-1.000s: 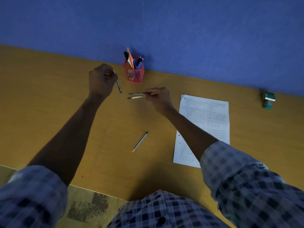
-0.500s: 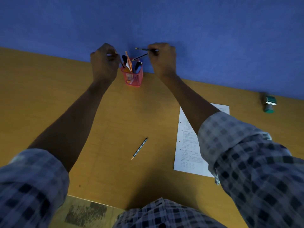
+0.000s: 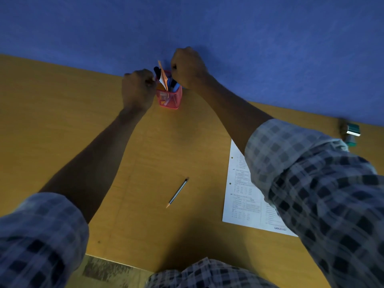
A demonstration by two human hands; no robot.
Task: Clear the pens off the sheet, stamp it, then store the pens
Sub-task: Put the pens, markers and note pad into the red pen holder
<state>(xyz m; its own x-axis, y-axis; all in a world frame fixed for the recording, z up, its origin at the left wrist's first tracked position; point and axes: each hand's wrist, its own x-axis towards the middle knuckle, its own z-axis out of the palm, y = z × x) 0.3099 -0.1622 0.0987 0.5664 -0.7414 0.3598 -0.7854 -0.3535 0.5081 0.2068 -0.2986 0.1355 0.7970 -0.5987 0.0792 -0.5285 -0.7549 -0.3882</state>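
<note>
A textured blue wall [image 3: 249, 38] is rising behind a wooden desk [image 3: 62, 121] with a yellow-brown grain finish, dim light is leaving the surface shadowed, and patterned flooring [image 3: 108, 271] is showing below the desk's near edge

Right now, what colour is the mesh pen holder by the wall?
The pen holder is pink-red wire mesh, seen best in the head view, the only one.

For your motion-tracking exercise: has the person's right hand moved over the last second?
Yes. The right hand has gone from the desk near the sheet up and away to the rim of the red pen holder by the wall.
</note>
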